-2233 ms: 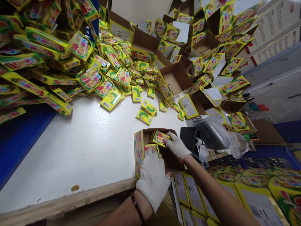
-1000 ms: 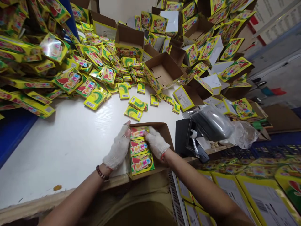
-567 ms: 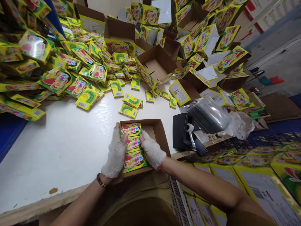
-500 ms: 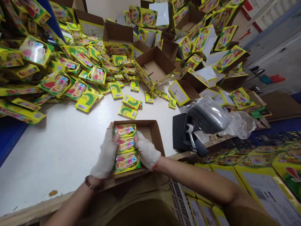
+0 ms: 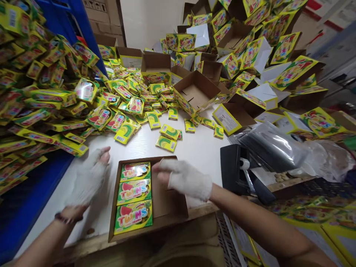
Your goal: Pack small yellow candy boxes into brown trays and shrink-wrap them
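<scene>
In front of me an open brown cardboard box (image 5: pixel 170 202) lies at the table's front edge. Its left side holds a column of three yellow-green TWINS candy packs (image 5: pixel 134 191); bare cardboard shows on its right. My left hand (image 5: pixel 90 176), in a white fingerless glove, is off the box to its left, fingers apart and holding nothing. Above the box's right half hovers my gloved right hand (image 5: pixel 183 178), fingers stretched out toward the packs, with nothing in it. Just beyond the box lie a few loose small packs (image 5: pixel 166 143).
A large heap of candy packs (image 5: pixel 55 92) fills the left, partly in a blue crate (image 5: pixel 66 26). Unfilled display boxes (image 5: pixel 196 92) pile up at the back. To the right are a black tape dispenser (image 5: pixel 236 167) and clear plastic bags (image 5: pixel 275 144).
Both hands have let go of the packs in the box. My left hand has moved left, away from the box, and my right hand has lifted. The view has turned left.
</scene>
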The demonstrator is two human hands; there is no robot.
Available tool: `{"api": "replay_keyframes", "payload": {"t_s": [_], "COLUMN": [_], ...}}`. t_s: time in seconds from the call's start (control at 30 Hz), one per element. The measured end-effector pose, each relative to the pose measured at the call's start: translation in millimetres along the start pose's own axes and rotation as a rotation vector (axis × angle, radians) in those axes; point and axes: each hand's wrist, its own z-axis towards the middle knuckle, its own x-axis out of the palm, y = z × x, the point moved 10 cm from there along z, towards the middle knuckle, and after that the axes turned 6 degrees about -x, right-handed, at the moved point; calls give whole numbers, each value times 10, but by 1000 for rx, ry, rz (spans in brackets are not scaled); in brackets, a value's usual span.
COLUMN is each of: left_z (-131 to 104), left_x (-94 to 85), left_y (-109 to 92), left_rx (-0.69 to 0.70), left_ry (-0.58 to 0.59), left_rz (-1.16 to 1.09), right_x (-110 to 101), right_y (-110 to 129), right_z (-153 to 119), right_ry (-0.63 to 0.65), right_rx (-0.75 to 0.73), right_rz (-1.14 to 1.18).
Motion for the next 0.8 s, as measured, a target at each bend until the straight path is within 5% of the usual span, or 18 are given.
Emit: {"api": "replay_keyframes", "payload": {"t_s": [0.07,0.13,0.3,0.37,0.47,0.53,0.63,0.8], "left_z": [387,685,920,897,814,738,650,541], "left_x": [77,258,498,424,311,329,397,541], "left_y": [-247,-410,-446,-314,10,112,101,-73], "left_rx": [161,232,196,104,-131,-214,-250,-325], "left_ry": [-47,-67,-106,-107,-44,20,104,215], "left_rz": [239,473,546,374,-228,-508,-672,-965], "right_x": [-493,-850,-1030,-972,-939,-957,-876,-345], "right_y": [22,-138,-620,-715,-624,-437,-207,33], "right_z": [233,533,1240,1361,1375,1319,1262,1445], "right_ry": [-206,-343,-278,-206,-192,-265,-318,-196], "right_rx": [-128,-73,145,183,134,40,-75,-126], "right_rz": [-151,-370,-791,-853,-887,-768,-212,731]}}
